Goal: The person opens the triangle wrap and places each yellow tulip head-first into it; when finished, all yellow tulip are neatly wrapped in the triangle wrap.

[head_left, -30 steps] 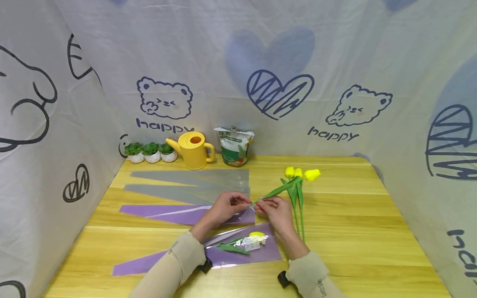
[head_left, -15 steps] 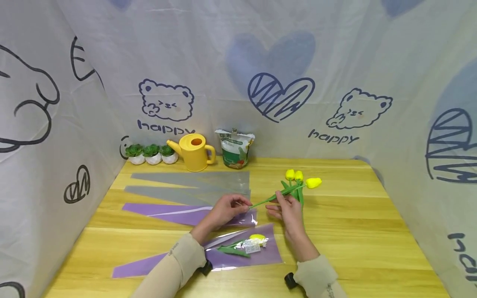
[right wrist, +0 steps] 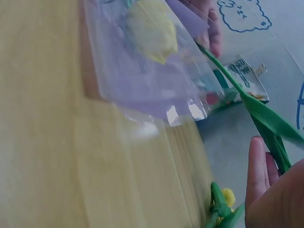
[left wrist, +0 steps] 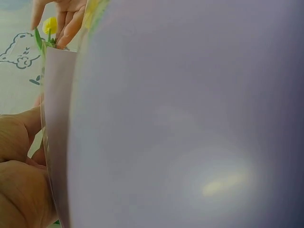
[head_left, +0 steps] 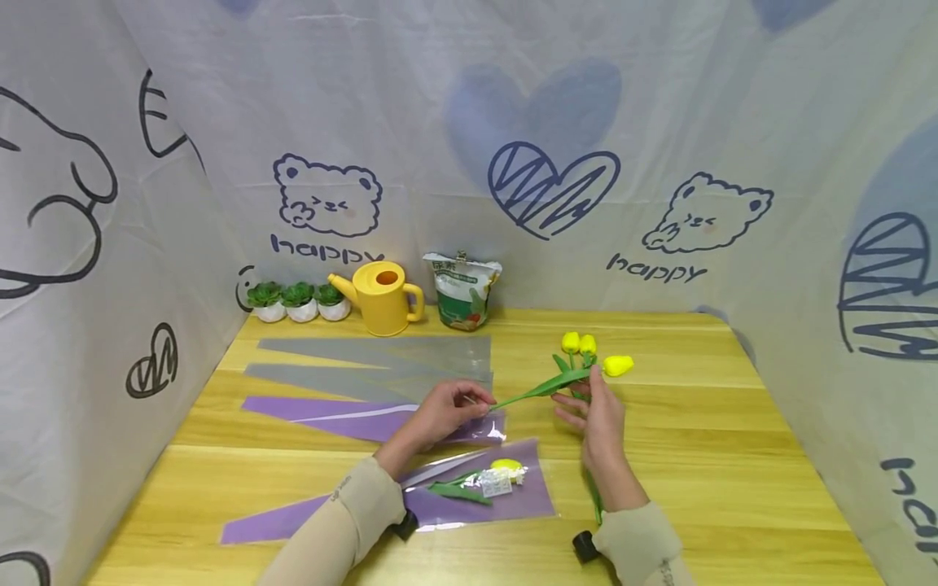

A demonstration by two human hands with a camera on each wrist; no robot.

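Observation:
A yellow artificial tulip [head_left: 619,365] slants over the table, its stem end at my left hand [head_left: 453,409], which pinches it near the mouth of a purple flower sleeve [head_left: 330,411]. Close below the bloom, my right hand [head_left: 605,419] holds the tulip's long green leaf [right wrist: 266,114] with thumb and forefinger; its other fingers are spread. Nearer me lies a second purple sleeve [head_left: 538,484] with another yellow tulip [head_left: 460,492] inside. Purple film [left wrist: 180,85] fills most of the left wrist view and hides much of the left hand's work.
Two more yellow tulips [head_left: 571,342] lie behind my right hand. Grey sleeves [head_left: 440,350] are spread beyond the purple ones. At the back edge stand small potted succulents [head_left: 299,303], a yellow watering can [head_left: 383,305] and a clipped green-and-white bag [head_left: 463,293]; a printed curtain [head_left: 542,106] encloses the table.
My right hand has moved right and slightly up along the tulip, from near its stem end toward the bloom. My left hand has stayed at the stem end. The sleeves lie almost as before.

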